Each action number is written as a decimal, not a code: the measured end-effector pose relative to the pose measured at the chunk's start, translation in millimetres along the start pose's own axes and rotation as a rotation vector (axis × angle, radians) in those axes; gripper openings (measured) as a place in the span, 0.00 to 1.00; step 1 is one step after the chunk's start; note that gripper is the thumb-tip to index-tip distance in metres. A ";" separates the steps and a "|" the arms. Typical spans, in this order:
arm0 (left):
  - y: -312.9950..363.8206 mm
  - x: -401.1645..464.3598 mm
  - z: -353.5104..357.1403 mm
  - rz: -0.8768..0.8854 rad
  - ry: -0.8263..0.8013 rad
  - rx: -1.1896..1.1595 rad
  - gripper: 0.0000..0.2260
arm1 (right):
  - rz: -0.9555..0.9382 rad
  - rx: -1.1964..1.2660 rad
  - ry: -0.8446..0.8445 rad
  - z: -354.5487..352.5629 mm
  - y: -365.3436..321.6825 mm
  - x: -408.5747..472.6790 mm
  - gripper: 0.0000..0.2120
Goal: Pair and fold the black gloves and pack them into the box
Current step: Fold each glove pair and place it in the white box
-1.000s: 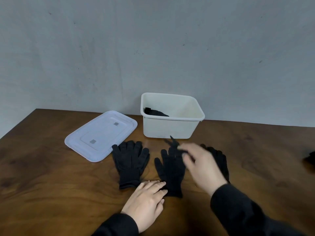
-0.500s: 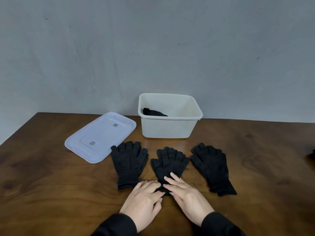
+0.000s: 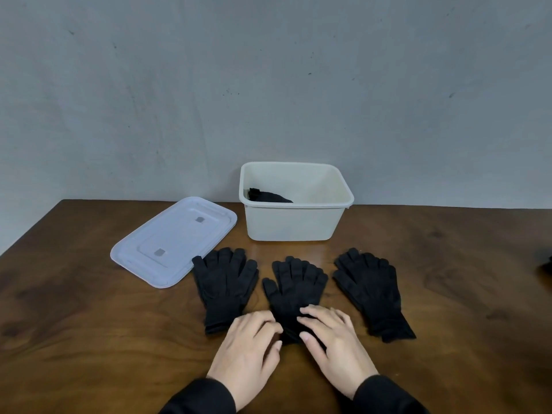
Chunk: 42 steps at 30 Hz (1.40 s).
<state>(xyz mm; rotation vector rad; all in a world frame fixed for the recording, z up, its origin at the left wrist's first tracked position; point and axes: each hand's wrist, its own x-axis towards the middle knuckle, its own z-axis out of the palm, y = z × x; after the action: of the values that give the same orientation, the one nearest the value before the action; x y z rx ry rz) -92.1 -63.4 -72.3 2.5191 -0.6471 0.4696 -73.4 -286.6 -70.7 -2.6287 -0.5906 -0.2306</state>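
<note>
Both hands now rest at the cuff of the middle black knit glove stack [image 3: 294, 289]: left hand [image 3: 249, 343] and right hand [image 3: 333, 340], fingers loosely bent over the fabric, nothing clearly pinched. A second ago the right hand was reaching over that pair's fingertips; it has drawn back, so folding looks about to start. The white plastic box [image 3: 294, 222] behind already holds folded black gloves [image 3: 268, 196].

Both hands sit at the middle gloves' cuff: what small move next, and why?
Probably fold the middle gloves up from the cuff: left hand and right hand rest there, the gloves lie flat, and the box is open.
</note>
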 end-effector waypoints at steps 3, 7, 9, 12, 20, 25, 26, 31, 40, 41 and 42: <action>0.2 2.6 3.0 0.056 -0.065 0.082 0.15 | 0.021 0.007 -0.063 -2.0 2.5 -1.5 0.28; -6.2 4.4 10.0 0.072 -0.204 0.182 0.19 | -0.016 -0.050 -0.213 -9.0 2.6 -2.7 0.30; -6.8 3.7 9.5 0.055 -0.220 0.193 0.20 | -0.007 -0.063 -0.209 -9.5 1.7 -1.0 0.30; -7.2 4.8 10.9 0.058 -0.207 0.175 0.18 | 0.007 -0.046 -0.177 -5.3 2.0 0.0 0.27; -9.4 22.8 15.9 0.086 -0.130 0.169 0.16 | -0.015 -0.084 -0.121 -5.2 7.2 9.5 0.25; -7.7 15.8 14.3 0.111 -0.164 0.136 0.19 | 0.004 -0.184 -0.076 -2.1 -3.0 14.7 0.24; -7.7 14.7 13.3 0.123 -0.171 0.136 0.19 | 0.007 -0.170 -0.056 0.8 -4.7 11.9 0.23; -7.3 13.8 11.3 0.132 -0.150 0.124 0.18 | 0.031 -0.086 0.011 3.3 -3.2 -1.5 0.17; 1.5 23.0 4.6 0.086 -0.083 0.008 0.11 | -0.026 0.048 0.025 -9.2 -6.8 -2.4 0.14; 3.9 28.0 0.9 0.066 -0.085 -0.012 0.11 | -0.016 0.056 0.054 -13.0 -7.6 1.8 0.11; 6.1 34.2 -3.7 0.047 -0.084 -0.036 0.11 | -0.007 0.074 0.074 -17.6 -8.6 7.8 0.11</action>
<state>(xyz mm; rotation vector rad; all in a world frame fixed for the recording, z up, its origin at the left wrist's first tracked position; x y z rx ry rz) -67.8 -78.3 -52.1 2.5053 -0.7411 0.3664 -71.3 -284.5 -49.7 -2.5351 -0.5722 -0.3012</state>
